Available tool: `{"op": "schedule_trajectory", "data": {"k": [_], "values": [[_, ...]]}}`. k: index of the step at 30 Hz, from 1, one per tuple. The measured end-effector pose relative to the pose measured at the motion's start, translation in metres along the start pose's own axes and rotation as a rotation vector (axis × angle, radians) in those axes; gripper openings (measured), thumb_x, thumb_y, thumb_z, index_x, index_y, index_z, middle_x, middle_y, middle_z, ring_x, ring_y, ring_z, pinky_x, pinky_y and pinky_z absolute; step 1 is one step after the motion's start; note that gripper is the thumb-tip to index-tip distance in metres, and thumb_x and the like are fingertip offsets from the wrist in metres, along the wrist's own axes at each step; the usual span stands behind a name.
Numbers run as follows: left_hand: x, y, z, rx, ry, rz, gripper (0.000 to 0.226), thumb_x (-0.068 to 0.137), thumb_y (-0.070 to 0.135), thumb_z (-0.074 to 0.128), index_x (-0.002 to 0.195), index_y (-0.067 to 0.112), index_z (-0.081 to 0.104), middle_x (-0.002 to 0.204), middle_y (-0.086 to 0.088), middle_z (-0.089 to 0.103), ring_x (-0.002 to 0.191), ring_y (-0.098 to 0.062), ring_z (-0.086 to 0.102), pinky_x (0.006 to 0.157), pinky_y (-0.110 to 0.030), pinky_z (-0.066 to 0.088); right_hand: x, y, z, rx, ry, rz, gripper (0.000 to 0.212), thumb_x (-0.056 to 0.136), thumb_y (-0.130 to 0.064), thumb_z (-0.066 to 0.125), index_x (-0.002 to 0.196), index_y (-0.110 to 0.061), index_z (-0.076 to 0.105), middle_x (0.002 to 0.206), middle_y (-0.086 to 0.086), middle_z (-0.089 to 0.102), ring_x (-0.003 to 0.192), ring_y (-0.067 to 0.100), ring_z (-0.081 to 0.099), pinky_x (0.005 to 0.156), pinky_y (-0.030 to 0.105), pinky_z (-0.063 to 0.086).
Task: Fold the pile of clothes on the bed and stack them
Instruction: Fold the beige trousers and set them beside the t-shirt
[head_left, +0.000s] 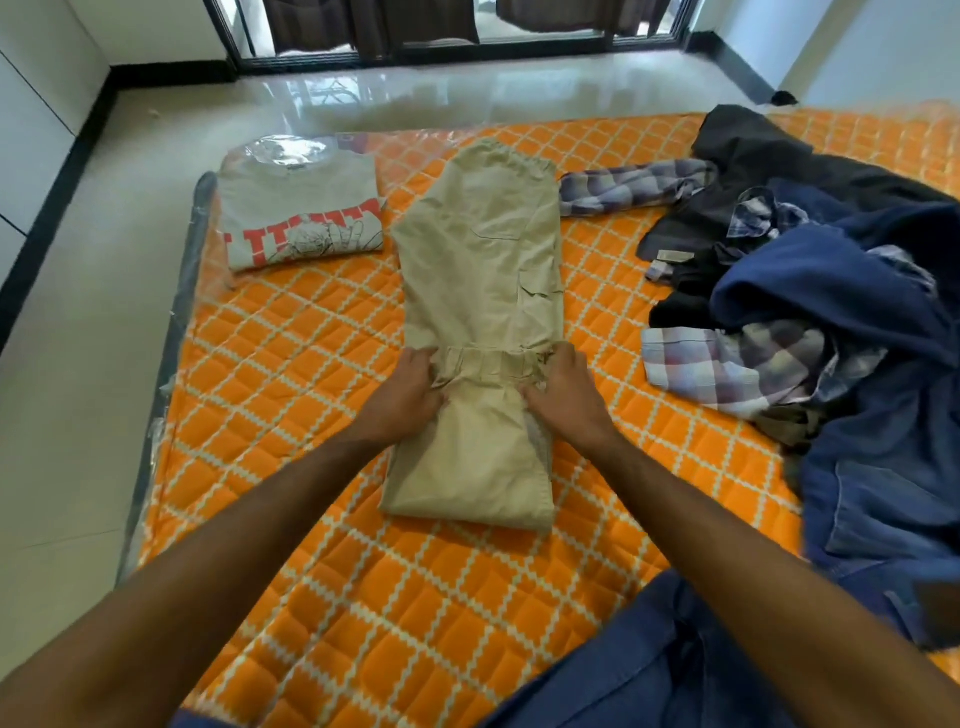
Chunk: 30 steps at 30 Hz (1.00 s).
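Beige trousers (483, 270) lie lengthwise in the middle of the orange quilted bed (322, 332), the near end doubled over so an elastic band lies across the cloth. My left hand (410, 389) grips the left end of that folded band. My right hand (563, 395) grips its right end. A folded grey T-shirt with a red print (301, 208) lies at the far left corner. The unfolded pile (810, 291) of dark, blue and plaid clothes fills the right side.
A plaid sleeve (631, 184) stretches from the pile toward the trousers' far end. Blue denim (639, 670) lies at the near edge. Clear plastic wraps the mattress edge (171, 332). Beyond it is a glossy tiled floor (363, 98) and a dark-framed glass door.
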<state>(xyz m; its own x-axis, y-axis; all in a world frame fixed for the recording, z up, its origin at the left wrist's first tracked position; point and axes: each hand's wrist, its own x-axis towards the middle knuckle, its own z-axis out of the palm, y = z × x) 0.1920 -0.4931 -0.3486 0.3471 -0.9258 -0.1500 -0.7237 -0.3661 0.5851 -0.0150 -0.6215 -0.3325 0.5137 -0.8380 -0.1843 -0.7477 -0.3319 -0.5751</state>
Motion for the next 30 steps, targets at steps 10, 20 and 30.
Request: {"op": "schedule_trajectory", "data": {"k": [10,20,30], "values": [[-0.08,0.002,0.031,0.743,-0.44,0.479,0.111,0.089,0.072,0.045,0.16,0.011,-0.015,0.166,-0.015,-0.02,0.153,-0.033,-0.018,0.126,-0.048,-0.005,-0.013,0.033,0.041,-0.507,-0.28,-0.43,0.096,0.086,-0.08,0.006,0.162,-0.024,-0.013,0.167,-0.004,-0.025,0.153,0.019,-0.027,0.125,0.052,-0.01],[-0.086,0.064,-0.037,0.374,-0.619,0.303,0.052,0.105,0.024,0.042,0.155,0.009,0.037,0.153,-0.014,0.046,0.137,-0.027,0.047,0.112,-0.037,0.035,-0.021,0.004,-0.001,-0.413,-0.56,-0.316,0.078,0.105,-0.063,0.026,0.164,-0.018,0.003,0.171,0.001,-0.007,0.157,0.018,-0.008,0.126,0.035,-0.003],[-0.152,0.117,-0.094,0.15,-0.811,0.296,0.027,0.08,0.036,0.042,0.075,0.011,0.051,0.072,0.005,0.048,0.061,-0.006,0.043,0.062,-0.03,0.034,-0.127,-0.019,-0.049,-0.161,-0.854,-0.207,0.043,0.112,-0.008,0.029,0.153,0.005,0.029,0.158,0.017,0.035,0.145,0.032,0.036,0.118,0.028,0.024]]}}
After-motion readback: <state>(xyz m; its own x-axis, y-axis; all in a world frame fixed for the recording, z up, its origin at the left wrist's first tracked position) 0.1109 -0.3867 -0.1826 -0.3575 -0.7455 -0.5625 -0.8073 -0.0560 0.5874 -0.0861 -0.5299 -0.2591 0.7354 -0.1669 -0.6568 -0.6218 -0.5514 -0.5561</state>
